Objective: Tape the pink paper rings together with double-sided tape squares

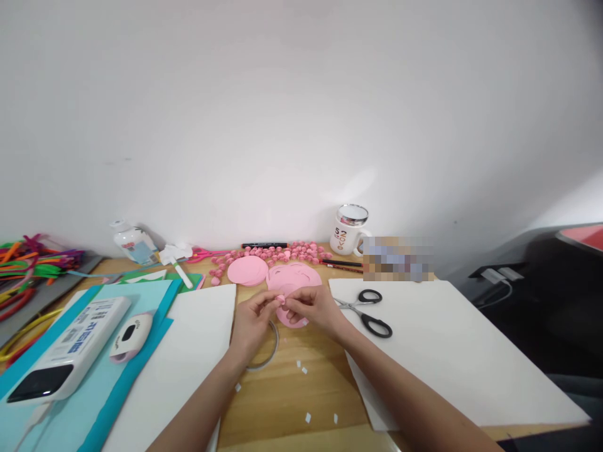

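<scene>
Between the fingertips of my left hand (255, 321) and my right hand (315, 307) is a small pink paper roll (281, 299), pinched from both sides. Behind and below my hands lie overlapping pink paper circles (294, 274), with another pink circle stack (247, 270) just to the left. Many small pink paper rolls (308, 252) are spread along the back of the table. A roll of tape (271, 355) lies beside my left wrist, partly covered by it. Small white pieces (308, 417) are scattered on the wood between my forearms.
Black-handled scissors (372, 311) rest on white board (452, 351) at right. A mug (348, 231), pens (346, 263) and a marker (264, 245) stand or lie behind. At left are blue sheets (141, 364), a white device (70, 351), a bottle (135, 243) and pipe cleaners (38, 260).
</scene>
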The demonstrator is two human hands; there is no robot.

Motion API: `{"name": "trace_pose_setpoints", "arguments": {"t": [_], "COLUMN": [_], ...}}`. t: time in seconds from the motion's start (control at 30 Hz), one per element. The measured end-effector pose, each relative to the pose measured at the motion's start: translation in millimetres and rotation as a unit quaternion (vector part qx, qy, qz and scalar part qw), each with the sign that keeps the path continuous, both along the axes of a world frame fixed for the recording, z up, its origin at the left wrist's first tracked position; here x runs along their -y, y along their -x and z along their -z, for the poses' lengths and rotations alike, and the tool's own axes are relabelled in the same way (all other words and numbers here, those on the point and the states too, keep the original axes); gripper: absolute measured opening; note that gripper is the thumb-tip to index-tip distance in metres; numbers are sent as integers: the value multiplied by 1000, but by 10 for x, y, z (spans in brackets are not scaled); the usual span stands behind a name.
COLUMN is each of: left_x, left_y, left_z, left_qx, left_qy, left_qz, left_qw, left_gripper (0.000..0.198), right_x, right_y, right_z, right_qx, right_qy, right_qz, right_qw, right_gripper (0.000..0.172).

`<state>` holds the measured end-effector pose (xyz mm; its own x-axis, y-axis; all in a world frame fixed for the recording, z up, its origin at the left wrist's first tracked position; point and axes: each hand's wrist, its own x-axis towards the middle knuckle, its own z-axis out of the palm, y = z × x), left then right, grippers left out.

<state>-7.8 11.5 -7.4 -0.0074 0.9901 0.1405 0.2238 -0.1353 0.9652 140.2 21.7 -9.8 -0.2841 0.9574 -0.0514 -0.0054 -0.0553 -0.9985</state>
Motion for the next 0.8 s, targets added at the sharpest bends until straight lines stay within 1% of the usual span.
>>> {"name": "trace_pose_setpoints", "arguments": {"t": [0.17,0.37,0.5,0.67,0.8], "left_x": [21,6,-14,-6,4], "left_y": [-3,9,30,25,18], "left_z": [-1,-13,-15,-17,-4], "left_qx": [-48,-44,-31,-42,-69], "left_qy": [-35,-26,-11,-21,-36], "left_qz": [24,37,44,44,53], "left_qw": [998,998,998,998,996], "left_gripper": [14,14,14,13,14], "right_x": [-8,-20,-24,-22,-31], "right_y": [-12,-33,-49,-38,-32], "right_z": [7,-10,-27,-23,36], "right_qx": [1,-25,-50,-36,-20], "right_qy": [13,30,55,46,37], "right_qz": [-11,-42,-60,-48,-48], "right_qw": [1000,998,995,997,998], "right_gripper": [35,36,36,34,34]}}
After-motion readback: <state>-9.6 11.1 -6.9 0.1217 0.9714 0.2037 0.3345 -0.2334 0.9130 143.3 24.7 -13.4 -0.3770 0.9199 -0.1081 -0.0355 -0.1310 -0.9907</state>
